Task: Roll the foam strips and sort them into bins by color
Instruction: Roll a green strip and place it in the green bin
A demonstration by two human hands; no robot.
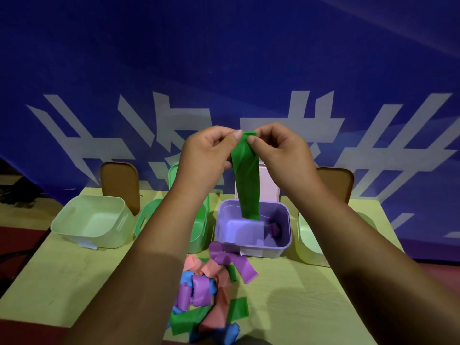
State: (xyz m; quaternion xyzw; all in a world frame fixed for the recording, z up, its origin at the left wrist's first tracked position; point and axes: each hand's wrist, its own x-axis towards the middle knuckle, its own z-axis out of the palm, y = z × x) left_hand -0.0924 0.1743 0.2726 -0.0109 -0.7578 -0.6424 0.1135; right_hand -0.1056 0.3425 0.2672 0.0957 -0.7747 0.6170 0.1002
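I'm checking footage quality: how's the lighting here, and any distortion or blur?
Head view: dim, bluish light, forearms dark; wide-angle distortion tilts the backdrop; the green strip, pinched by left hand and right hand, looks sharp, no glare.

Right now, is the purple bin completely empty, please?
No, a purple foam piece already lies inside the purple bin, near its right wall.

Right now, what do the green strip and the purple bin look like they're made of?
The green strip looks like thin matte foam: it hangs limp with soft creases. The purple bin is probably moulded plastic, smooth, slightly glossy, with rigid rounded walls.
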